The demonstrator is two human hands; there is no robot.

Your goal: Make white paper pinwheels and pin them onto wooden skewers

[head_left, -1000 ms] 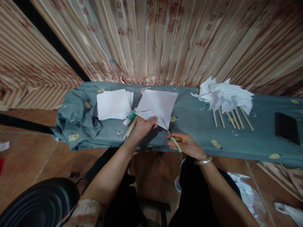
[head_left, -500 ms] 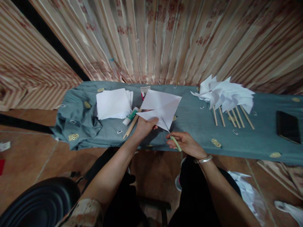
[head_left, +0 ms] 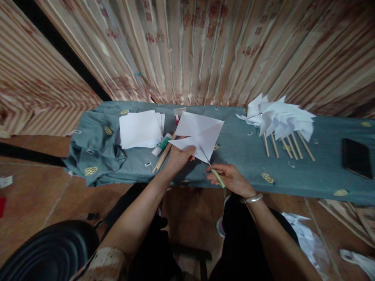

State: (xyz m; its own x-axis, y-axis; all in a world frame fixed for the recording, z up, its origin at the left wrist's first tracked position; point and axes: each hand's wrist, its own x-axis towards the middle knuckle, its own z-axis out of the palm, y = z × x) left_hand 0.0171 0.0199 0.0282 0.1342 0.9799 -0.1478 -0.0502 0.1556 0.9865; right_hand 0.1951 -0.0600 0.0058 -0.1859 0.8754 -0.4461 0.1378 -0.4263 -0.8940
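L hand (head_left: 181, 155): pinching paper (head_left: 202, 130), near left.
R hand (head_left: 229, 178): gripping scissors (head_left: 218, 178), blades at near corner.
Cut: prob. best straight, stopping short of ctr.

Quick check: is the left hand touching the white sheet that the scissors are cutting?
Touching: the head view shows the left hand gripping the white sheet, its thumb lying across the upper face near the close edge.
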